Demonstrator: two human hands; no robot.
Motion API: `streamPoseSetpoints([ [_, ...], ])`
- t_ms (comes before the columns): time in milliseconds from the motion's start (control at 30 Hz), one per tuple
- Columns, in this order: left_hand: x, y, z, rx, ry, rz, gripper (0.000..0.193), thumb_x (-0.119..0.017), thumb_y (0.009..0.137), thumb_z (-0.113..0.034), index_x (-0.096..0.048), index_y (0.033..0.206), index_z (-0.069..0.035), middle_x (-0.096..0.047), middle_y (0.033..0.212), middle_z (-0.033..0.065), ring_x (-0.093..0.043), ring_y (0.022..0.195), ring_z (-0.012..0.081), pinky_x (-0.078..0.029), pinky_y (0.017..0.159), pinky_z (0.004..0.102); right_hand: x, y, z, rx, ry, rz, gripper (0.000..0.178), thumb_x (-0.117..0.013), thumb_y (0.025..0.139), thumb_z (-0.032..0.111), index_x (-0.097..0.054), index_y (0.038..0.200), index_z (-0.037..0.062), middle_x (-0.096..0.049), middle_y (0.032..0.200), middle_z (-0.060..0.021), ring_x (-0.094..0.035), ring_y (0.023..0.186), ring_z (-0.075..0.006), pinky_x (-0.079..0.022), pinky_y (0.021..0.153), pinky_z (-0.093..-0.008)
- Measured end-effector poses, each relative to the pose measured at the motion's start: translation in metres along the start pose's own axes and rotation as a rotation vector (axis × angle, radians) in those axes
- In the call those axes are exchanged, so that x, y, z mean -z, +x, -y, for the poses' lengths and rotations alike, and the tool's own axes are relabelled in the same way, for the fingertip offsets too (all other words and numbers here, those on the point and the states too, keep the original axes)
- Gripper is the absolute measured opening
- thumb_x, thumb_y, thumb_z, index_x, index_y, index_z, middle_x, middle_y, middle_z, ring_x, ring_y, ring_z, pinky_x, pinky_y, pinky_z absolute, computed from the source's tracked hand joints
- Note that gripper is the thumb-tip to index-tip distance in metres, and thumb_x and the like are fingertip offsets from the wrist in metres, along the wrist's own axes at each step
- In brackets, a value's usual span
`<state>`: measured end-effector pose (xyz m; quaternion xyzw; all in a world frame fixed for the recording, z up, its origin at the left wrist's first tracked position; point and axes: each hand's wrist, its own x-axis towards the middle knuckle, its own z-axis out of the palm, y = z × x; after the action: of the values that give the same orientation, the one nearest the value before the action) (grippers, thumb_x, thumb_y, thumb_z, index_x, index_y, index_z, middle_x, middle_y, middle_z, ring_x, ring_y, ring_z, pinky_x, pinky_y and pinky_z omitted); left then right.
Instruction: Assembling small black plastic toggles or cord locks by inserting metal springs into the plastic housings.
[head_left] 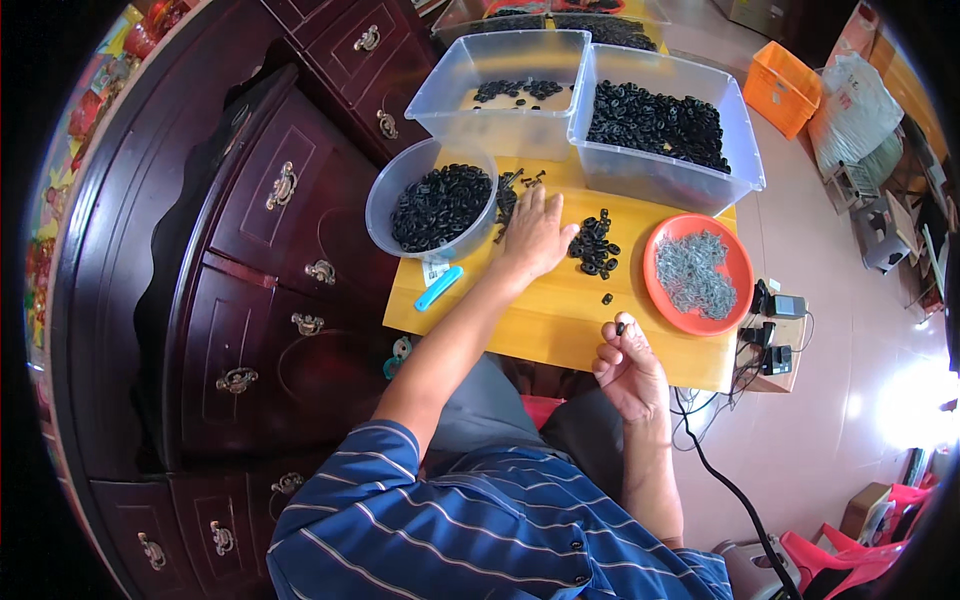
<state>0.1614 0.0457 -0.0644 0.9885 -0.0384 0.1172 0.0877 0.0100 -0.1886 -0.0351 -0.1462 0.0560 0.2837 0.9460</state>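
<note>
My left hand (536, 238) is stretched out over the yellow table, fingers extended and palm down, with nothing visible in it. Its fingertips are close to a scatter of small dark screw-like pieces (530, 180). Near the table's front edge, my right hand (632, 372) pinches a small black ring (621, 328) between thumb and fingertips. Between the hands lies a loose pile of black rings (596, 245), and a single black ring (607, 298) sits apart, nearer to me. Right of the pile, an orange-red plate (655, 290) holds many thin silvery metal pieces (697, 275).
A round clear tub (383, 228) full of black rings stands left of my left hand. Behind are two clear bins (500, 128) (650, 180) with black parts. A light-blue-handled tool (438, 289) lies at the left. Power adapters (775, 345) and cables are off the right edge.
</note>
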Motion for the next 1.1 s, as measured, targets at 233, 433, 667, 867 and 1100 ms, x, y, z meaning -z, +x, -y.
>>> streamPoseSetpoints([
  [233,0.024,-0.048,0.004,-0.034,-0.184,-0.144,0.052,-0.062,0.099,-0.027,-0.053,0.139,0.004,-0.048,0.146,0.0287,-0.042,0.139,0.0458,-0.033,0.118,0.0532,0.0,0.001,0.002,0.018,-0.007,-0.027,0.021,-0.067,0.101,0.02,-0.061,0.12,0.0114,-0.064,0.103,-0.0027,-0.058,0.074,-0.01,-0.054,0.07,-0.0274],
  [433,0.081,-0.121,0.017,-0.118,-0.474,-0.314,0.029,-0.062,0.095,-0.009,-0.065,0.122,0.002,-0.063,0.127,0.0245,-0.061,0.117,0.0419,-0.049,0.1,0.0467,0.001,0.001,0.0,-0.007,0.025,-0.024,0.023,-0.065,0.103,0.02,-0.059,0.122,0.0105,-0.063,0.105,-0.0032,-0.058,0.076,-0.0097,-0.054,0.071,-0.0283],
  [667,0.125,-0.23,0.083,0.167,-0.749,-0.047,0.006,-0.07,0.09,-0.004,-0.073,0.093,0.0,-0.071,0.076,0.0144,-0.072,0.071,0.0276,-0.055,0.065,0.0342,0.002,-0.001,-0.007,-0.004,-0.011,-0.029,0.026,-0.063,0.104,0.022,-0.055,0.126,0.0105,-0.059,0.102,-0.0022,-0.055,0.075,-0.0093,-0.053,0.072,-0.0284],
  [867,0.075,-0.352,0.201,0.641,-0.8,0.26,0.018,-0.062,0.1,-0.014,-0.073,0.096,-0.001,-0.067,0.075,0.0016,-0.061,0.067,0.0079,-0.049,0.061,0.0252,0.007,0.007,-0.018,-0.012,-0.223,-0.018,0.028,-0.065,0.103,0.025,-0.055,0.126,0.011,-0.056,0.101,-0.0007,-0.053,0.075,-0.0094,-0.05,0.071,-0.0283],
  [1100,-0.068,-0.56,0.29,1.205,-1.413,0.507,0.024,-0.065,0.09,-0.035,-0.067,0.093,-0.011,-0.064,0.079,0.0051,-0.058,0.066,0.0151,-0.045,0.057,0.0288,0.018,0.02,-0.027,-0.077,-0.358,-0.061,0.024,-0.058,0.107,0.021,-0.054,0.127,0.0062,-0.054,0.099,-0.0042,-0.052,0.078,-0.012,-0.05,0.074,-0.0279],
])
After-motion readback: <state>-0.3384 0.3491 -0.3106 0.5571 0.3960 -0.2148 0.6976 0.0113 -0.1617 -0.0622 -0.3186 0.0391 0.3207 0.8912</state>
